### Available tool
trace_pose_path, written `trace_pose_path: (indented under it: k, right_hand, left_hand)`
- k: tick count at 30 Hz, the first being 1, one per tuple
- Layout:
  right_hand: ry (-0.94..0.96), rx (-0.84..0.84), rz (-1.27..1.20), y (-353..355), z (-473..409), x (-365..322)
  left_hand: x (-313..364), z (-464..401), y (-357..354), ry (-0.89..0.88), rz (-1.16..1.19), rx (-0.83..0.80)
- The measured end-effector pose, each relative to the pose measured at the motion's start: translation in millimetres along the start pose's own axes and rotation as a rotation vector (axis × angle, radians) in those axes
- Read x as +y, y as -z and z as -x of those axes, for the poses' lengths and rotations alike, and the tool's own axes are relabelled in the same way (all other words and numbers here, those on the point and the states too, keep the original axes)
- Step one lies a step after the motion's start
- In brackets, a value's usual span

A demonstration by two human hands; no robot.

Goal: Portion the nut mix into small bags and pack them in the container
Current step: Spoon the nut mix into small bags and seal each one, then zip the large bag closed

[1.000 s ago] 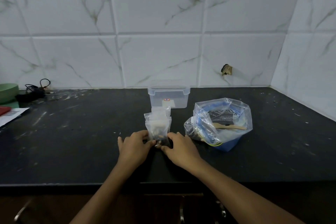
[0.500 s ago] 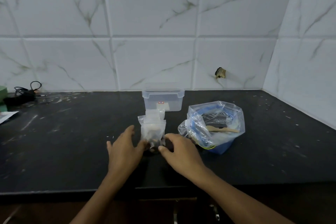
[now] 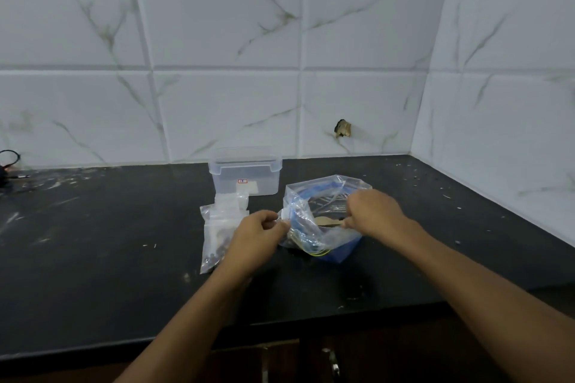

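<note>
A big clear plastic bag (image 3: 314, 221) lines a blue tub (image 3: 342, 250) at the centre of the black counter. A wooden spoon (image 3: 326, 222) lies inside it. My left hand (image 3: 259, 232) pinches the bag's left rim. My right hand (image 3: 371, 211) grips the spoon's handle end inside the bag's mouth. To the left, small clear bags (image 3: 217, 227) lie in a pile, the front one holding dark nuts. Behind them stands a clear lidded container (image 3: 245, 176).
The black counter (image 3: 109, 252) meets marble-tiled walls at the back and right. A black cable (image 3: 7, 162) lies at the far left. The counter's front edge runs below my forearms, with cabinet fronts under it.
Both hands left the small nut bag and moved right to the big bag; the left now pinches its rim, the right holds the spoon. The camera shifted right and up.
</note>
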State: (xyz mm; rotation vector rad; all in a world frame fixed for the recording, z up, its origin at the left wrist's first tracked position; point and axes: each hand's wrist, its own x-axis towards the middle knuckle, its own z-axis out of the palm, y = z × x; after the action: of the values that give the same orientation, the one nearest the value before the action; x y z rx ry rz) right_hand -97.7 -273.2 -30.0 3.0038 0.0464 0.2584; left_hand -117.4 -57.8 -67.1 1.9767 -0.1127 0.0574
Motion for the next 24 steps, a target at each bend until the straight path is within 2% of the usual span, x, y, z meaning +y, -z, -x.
trace_pose_path:
  k: [3,6,11,14,15,18,20,24]
  right_hand:
    - [0.005,-0.025,0.043,-6.6,-2.8,-4.9]
    - [-0.01,0.008,0.096,-4.8,0.2,-9.1]
    - [-0.008,0.256,0.267,31.3,24.4,0.8]
    - [0.008,0.348,0.096,49.6,44.7,21.6]
    - [0.019,0.3,-0.047,54.3,51.8,29.0]
    - [0.072,-0.035,-0.374,60.4,72.5,40.1]
    - [0.12,-0.183,-0.393,48.5,82.0,36.8]
    - [0.161,-0.277,-0.325,7.2,87.0,20.5]
  left_hand:
    - [3.6,-3.0,-8.2,0.115,0.155,-0.061]
    - [5.6,-5.7,-10.5,0.183,0.195,-0.077]
    - [4.3,-12.1,-13.6,0.227,0.239,-0.105]
    - [3.4,-14.4,-15.9,0.229,0.303,-0.104]
    - [2.3,-14.9,-16.6,0.224,0.32,-0.091]
    - [0.1,-15.9,-17.6,0.221,0.351,-0.072]
    - [-1.6,-17.4,-17.7,0.232,0.364,-0.079]
    - [-1.9,-17.8,-16.7,0.237,0.396,-0.092]
